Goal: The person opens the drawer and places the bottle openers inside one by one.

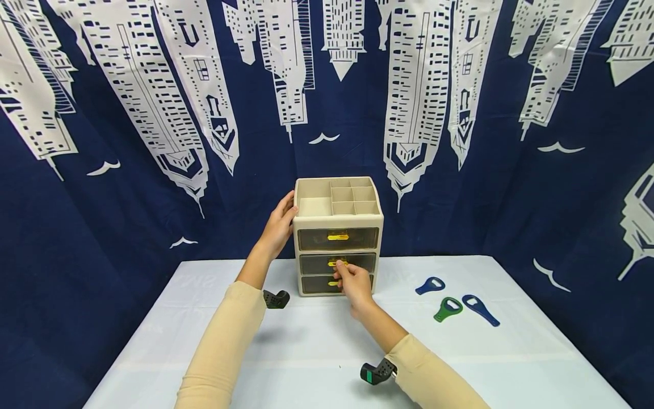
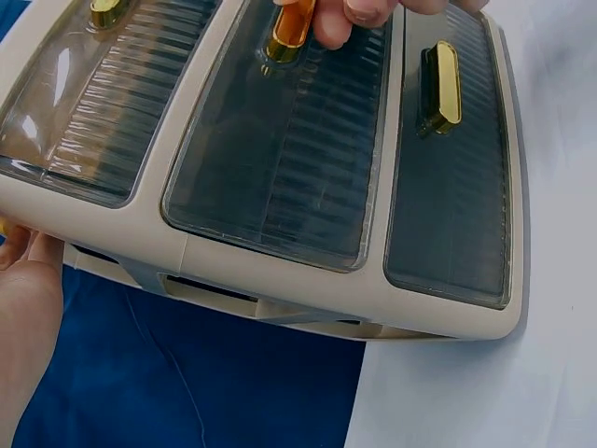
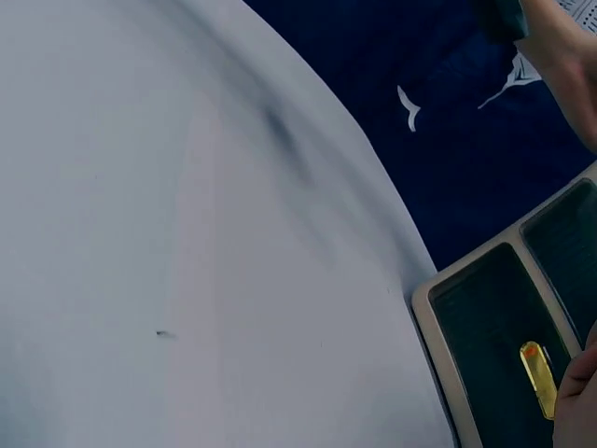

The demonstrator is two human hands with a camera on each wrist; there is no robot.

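A cream desktop drawer organizer (image 1: 338, 220) with three smoky see-through drawers stands at the back middle of the table. My left hand (image 1: 277, 228) rests against its upper left side, thumb near the front edge; the fingertips partly pass behind the side. At the middle drawer (image 1: 314, 264), my right hand (image 1: 355, 284) pinches the yellow handle (image 2: 290, 30) between thumb and fingers. That drawer looks closed, level with the top drawer (image 1: 313, 241) and bottom drawer (image 1: 313, 283). The bottom drawer's gold handle (image 2: 448, 82) shows just below the right hand.
Right of the organizer lie a small blue bottle opener (image 1: 422, 288), a green bottle opener (image 1: 440, 314) and a longer blue bottle opener (image 1: 486, 313). The organizer's top has open compartments (image 1: 314, 205). A navy curtain (image 1: 245, 210) with white buildings hangs behind the white table (image 1: 306, 341).
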